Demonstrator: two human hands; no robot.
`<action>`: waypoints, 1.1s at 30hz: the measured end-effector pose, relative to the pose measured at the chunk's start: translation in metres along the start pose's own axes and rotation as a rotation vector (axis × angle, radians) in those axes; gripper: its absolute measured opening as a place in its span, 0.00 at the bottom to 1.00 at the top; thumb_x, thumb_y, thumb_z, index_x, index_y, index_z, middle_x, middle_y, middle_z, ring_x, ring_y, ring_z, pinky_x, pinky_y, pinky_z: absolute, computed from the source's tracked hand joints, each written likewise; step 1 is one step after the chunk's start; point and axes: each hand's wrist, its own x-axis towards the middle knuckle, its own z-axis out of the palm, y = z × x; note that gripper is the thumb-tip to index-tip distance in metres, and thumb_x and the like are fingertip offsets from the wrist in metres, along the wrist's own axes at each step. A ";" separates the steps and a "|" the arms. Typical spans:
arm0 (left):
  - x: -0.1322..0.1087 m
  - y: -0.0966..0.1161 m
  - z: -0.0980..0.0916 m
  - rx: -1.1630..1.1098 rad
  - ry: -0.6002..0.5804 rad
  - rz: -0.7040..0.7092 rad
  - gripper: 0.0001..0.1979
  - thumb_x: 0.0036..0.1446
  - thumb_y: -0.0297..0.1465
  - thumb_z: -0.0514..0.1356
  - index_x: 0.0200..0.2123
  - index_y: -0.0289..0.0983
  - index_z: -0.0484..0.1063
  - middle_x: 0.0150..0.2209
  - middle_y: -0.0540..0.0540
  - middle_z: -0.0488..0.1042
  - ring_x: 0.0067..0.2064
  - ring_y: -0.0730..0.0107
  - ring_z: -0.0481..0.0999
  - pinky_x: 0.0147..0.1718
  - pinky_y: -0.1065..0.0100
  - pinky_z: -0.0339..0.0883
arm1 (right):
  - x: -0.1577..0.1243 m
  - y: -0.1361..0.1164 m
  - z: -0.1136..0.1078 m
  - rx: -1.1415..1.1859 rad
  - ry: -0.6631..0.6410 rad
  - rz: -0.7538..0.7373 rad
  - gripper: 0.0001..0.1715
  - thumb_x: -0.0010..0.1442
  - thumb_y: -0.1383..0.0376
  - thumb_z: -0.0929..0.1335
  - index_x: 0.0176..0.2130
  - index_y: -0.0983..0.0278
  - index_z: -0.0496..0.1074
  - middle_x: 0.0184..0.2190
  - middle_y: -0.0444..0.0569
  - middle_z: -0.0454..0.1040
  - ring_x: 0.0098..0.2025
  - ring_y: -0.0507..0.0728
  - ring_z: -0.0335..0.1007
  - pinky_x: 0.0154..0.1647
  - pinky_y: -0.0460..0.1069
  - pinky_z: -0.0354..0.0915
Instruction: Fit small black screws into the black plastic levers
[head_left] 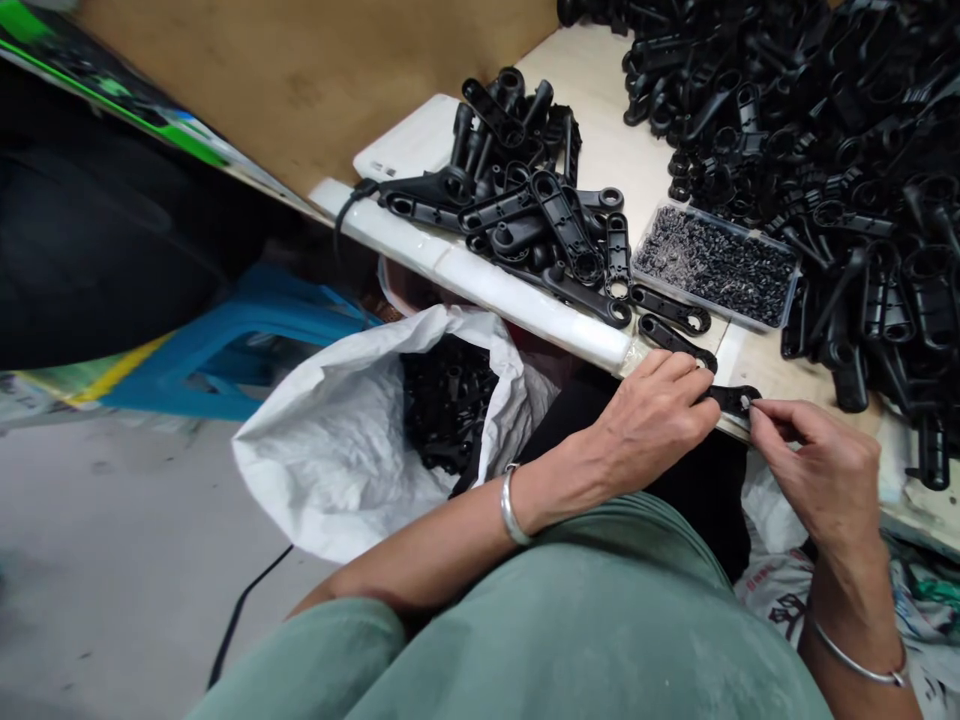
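Note:
My left hand [651,418] is closed around one end of a black plastic arm piece [731,399] at the table's near edge. My right hand [814,462] pinches something small at the ring end of that same piece; what the fingertips hold is too small to name. Both wrists wear a silver bangle. Just beyond my hands lie two more black arm pieces [671,312]. A clear tray of small dark screws [712,262] sits behind them.
A heap of black arm pieces [525,200] lies on a white board at the table's left. A far bigger pile [840,130] fills the right. A white sack [352,440] holding black parts stands on the floor beside a blue stool [247,340].

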 end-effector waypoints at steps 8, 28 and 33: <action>-0.002 0.003 0.003 -0.099 -0.014 -0.025 0.10 0.67 0.24 0.54 0.33 0.33 0.73 0.42 0.40 0.75 0.42 0.61 0.74 0.41 0.63 0.71 | 0.001 -0.003 0.003 -0.137 -0.050 -0.083 0.07 0.65 0.69 0.66 0.37 0.66 0.75 0.30 0.49 0.80 0.30 0.54 0.77 0.34 0.47 0.67; -0.001 0.002 -0.001 -0.185 -0.092 -0.047 0.11 0.68 0.23 0.52 0.35 0.33 0.72 0.42 0.42 0.74 0.39 0.65 0.73 0.35 0.66 0.70 | 0.021 -0.009 -0.008 0.192 -0.410 0.612 0.21 0.59 0.50 0.65 0.29 0.63 0.75 0.18 0.45 0.73 0.19 0.53 0.69 0.23 0.47 0.61; -0.002 0.000 -0.001 -0.204 -0.076 -0.036 0.11 0.67 0.23 0.53 0.34 0.33 0.72 0.40 0.42 0.74 0.39 0.65 0.73 0.35 0.66 0.70 | 0.025 -0.014 -0.012 0.111 -0.450 0.506 0.18 0.61 0.54 0.63 0.31 0.62 0.74 0.16 0.44 0.73 0.18 0.54 0.71 0.21 0.46 0.59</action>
